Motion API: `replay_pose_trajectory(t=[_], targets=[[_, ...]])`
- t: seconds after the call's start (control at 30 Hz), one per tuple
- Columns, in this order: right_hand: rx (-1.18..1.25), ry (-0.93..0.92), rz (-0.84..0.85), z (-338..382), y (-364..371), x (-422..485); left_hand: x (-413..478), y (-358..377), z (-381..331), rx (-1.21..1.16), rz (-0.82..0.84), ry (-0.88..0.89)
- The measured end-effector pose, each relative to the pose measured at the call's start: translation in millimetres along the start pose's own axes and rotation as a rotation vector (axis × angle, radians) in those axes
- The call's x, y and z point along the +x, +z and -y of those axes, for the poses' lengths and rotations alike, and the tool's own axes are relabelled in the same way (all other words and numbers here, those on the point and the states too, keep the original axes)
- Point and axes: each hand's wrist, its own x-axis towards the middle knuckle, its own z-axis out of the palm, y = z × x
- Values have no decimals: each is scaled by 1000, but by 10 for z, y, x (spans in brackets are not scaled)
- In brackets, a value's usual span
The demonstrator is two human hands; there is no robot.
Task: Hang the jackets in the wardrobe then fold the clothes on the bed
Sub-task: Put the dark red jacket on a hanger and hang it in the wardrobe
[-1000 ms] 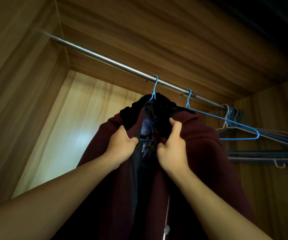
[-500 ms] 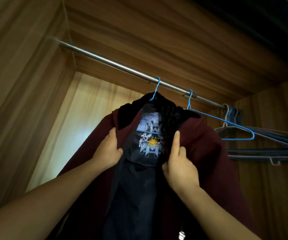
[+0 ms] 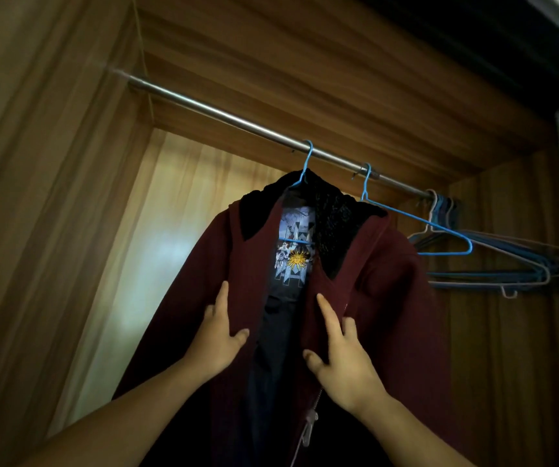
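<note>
A maroon zip jacket (image 3: pixel 382 284) with a black collar hangs on a blue wire hanger (image 3: pixel 305 163) from the wardrobe's steel rail (image 3: pixel 224 116). Under it hangs a dark garment with a printed label (image 3: pixel 293 254). My left hand (image 3: pixel 217 335) lies flat on the jacket's left front panel, fingers straight. My right hand (image 3: pixel 340 352) lies flat on the right front panel beside the zip, fingers spread. The jacket's front is open between my hands, and a zip pull (image 3: pixel 308 429) dangles low.
An empty blue hanger (image 3: pixel 439 230) hangs just right of the jacket. Several more bare wire hangers (image 3: pixel 520 267) bunch at the rail's right end. Wooden wardrobe walls (image 3: pixel 52 197) close in on the left, top and right.
My hands let go of the collar area and slid down the jacket's front panels, now lying flat. The jacket front has opened, showing the garment with the printed label.
</note>
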Motion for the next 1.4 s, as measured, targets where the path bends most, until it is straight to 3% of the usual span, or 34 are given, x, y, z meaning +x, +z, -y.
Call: replay_pose_trajectory(t=[0.1, 0.27, 0.43, 0.6, 1.0, 1.17, 1.27, 1.4], targets=[[89, -8, 79, 7, 81, -183, -244, 27, 108, -24, 101, -80], [-87, -8, 431, 179, 112, -443, -546, -117, 84, 254, 272, -145], [-86, 51, 678, 455, -47, -682, -1036, -413, -109, 565, 429, -200], [-17, 194, 1007, 751, -147, -1096, -1839, -648, -444, 623, 574, -288], [30, -280, 1140, 1602, 49, -2278, -4007, -1796, -1315, 819, 636, -745], [107, -438, 1276, 2417, 205, -2779, -4859, -2575, -1508, 859, 583, -941], [169, -594, 1272, 3029, 257, -3072, -5375, -3129, -1686, 867, 558, -1012], [208, -737, 1264, 3965, 340, -3439, -6085, -3868, -1864, 877, 405, -1153]])
